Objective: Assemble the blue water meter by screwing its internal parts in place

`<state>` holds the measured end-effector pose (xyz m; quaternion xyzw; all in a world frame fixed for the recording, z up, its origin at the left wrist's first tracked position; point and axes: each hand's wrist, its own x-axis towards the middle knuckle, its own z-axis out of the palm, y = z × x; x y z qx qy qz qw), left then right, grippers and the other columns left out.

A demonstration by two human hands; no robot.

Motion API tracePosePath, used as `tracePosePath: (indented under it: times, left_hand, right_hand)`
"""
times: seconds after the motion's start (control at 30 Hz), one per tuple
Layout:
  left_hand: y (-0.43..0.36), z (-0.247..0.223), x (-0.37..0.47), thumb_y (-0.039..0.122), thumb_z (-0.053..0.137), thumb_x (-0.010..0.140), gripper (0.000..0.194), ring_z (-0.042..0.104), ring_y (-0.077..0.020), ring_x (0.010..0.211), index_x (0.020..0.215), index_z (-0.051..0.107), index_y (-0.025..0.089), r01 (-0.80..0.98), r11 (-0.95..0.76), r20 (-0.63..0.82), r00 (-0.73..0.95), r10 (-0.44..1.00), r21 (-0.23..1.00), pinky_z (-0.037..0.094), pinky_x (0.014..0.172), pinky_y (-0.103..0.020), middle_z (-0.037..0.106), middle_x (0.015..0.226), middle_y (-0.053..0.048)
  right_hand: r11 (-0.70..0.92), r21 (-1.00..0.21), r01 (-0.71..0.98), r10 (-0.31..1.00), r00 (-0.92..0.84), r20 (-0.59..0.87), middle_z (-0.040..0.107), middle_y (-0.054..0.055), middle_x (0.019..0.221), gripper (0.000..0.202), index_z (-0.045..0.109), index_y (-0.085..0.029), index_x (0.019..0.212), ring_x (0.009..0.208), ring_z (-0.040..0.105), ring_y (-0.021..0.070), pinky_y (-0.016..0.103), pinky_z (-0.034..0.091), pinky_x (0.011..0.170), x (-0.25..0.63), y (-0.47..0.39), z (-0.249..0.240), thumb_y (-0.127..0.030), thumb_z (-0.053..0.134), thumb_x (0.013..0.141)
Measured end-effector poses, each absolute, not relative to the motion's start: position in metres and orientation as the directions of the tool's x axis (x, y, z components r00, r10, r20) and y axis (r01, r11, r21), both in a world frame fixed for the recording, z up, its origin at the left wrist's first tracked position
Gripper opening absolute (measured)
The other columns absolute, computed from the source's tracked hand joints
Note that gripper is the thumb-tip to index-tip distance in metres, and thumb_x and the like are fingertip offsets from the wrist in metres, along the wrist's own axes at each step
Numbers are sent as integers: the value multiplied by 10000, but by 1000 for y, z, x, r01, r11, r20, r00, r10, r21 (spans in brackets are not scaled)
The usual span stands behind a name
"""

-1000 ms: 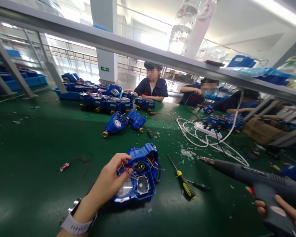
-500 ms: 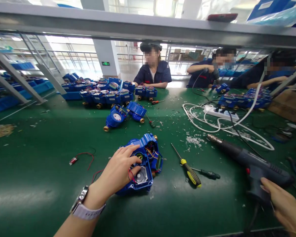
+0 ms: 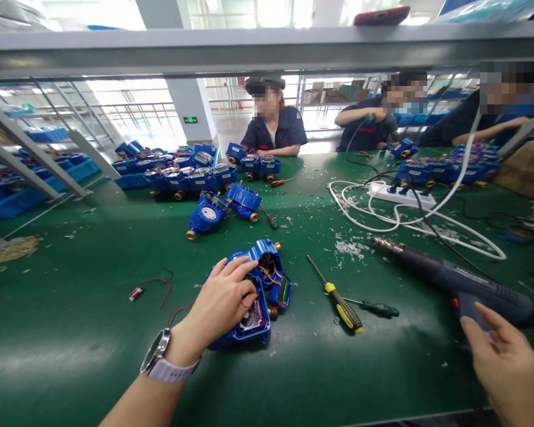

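In the middle of the table lies an opened blue water meter (image 3: pixel 267 332), its housing showing wires and a small circuit board. My left hand (image 3: pixel 225 302) rests over it, with thumb and fingertips drawn together inside the housing. Thin red wires (image 3: pixel 258 314) come out at those fingertips, and the hand hides part of the interior. On the right, a dark heat gun (image 3: pixel 445 273) lies on the table with its metal nozzle pointing away to the left. My right hand (image 3: pixel 507 362) is by its handle, thumb and fingers apart and not wrapped around it.
A yellow-black screwdriver (image 3: pixel 343 308) crosses a dark screwdriver (image 3: pixel 378 308) right of the meter. A red-wired connector (image 3: pixel 136 293) lies left. Several meters stand farther back, near a white power strip (image 3: pixel 400 194) and its cable. A metal shelf beam (image 3: pixel 249 50) spans overhead; co-workers sit opposite.
My right hand has come off the heat gun's handle, its fingers opening. My left thumb and fingertips have closed together inside the meter. The view has shifted slightly.
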<state>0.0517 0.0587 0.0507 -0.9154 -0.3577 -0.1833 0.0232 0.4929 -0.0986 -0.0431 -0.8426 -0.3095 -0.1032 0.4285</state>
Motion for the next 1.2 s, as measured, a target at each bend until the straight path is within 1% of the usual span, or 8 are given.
tracePosePath:
  times: [0.2,0.33,0.53,0.73,0.87,1.0,1.1,1.2]
  left_hand:
    - [56,62,34,345,493,937,250,578,-247,1117,766,606,203,612,-639,500,414,761,466,447,962,-435,640,1202,-85]
    - [54,51,20,400,454,949,265,596,-228,1079,839,600,209,583,-499,416,283,864,641,452,949,-396,650,1156,-67]
    - [51,24,15,399,419,954,342,590,-227,1131,1203,576,226,660,-435,290,324,901,613,471,976,-411,643,1212,-63]
    - [49,22,14,329,415,947,313,642,-217,997,1130,644,217,634,-513,343,381,858,579,508,887,-378,698,1082,-67]
    - [50,29,11,269,413,925,327,650,-230,1005,1137,653,205,621,-543,322,440,838,565,512,880,-382,704,1099,-72]
    - [52,34,11,329,544,895,345,629,-253,1073,1214,606,212,632,-550,291,473,832,545,499,920,-400,678,1175,-78]
    - [52,38,15,447,674,823,562,631,-272,1061,1327,524,247,668,-559,290,481,828,491,506,903,-405,665,1197,-81]
    - [52,37,19,413,544,925,429,657,-254,970,1326,532,263,704,-562,304,473,827,434,521,847,-401,693,1106,-66]
  right_hand:
    - [-74,-556,828,783,393,481,594,139,1236,526,589,-165,1218,1139,555,321,462,429,1011,421,-77,-35,-551,474,880]
    - [35,-446,894,899,167,405,617,140,1196,544,568,-129,1255,1125,541,312,500,456,962,391,-53,-48,-536,471,909]
    - [27,-309,951,940,81,332,589,141,1196,445,549,-125,1266,1060,579,304,469,508,882,362,-34,-50,-386,440,922]
    - [-60,-546,836,969,181,170,640,130,1116,469,589,-108,1205,943,636,271,414,524,822,362,-32,-10,-380,347,909]
    - [73,-659,749,973,91,212,652,79,1101,406,585,-188,1218,918,636,236,363,518,815,358,-44,44,-410,410,927]
    - [316,-527,789,947,-233,220,629,65,1145,285,669,-237,1116,1037,602,239,332,516,851,339,-51,103,-301,507,890]
    - [413,-385,825,911,-379,165,619,69,1133,301,682,-251,1121,949,622,204,294,528,768,322,-45,135,-230,491,889]
    - [493,-300,817,870,-470,149,610,48,1107,317,676,-270,1117,901,622,171,272,520,743,306,-33,157,-206,460,894]
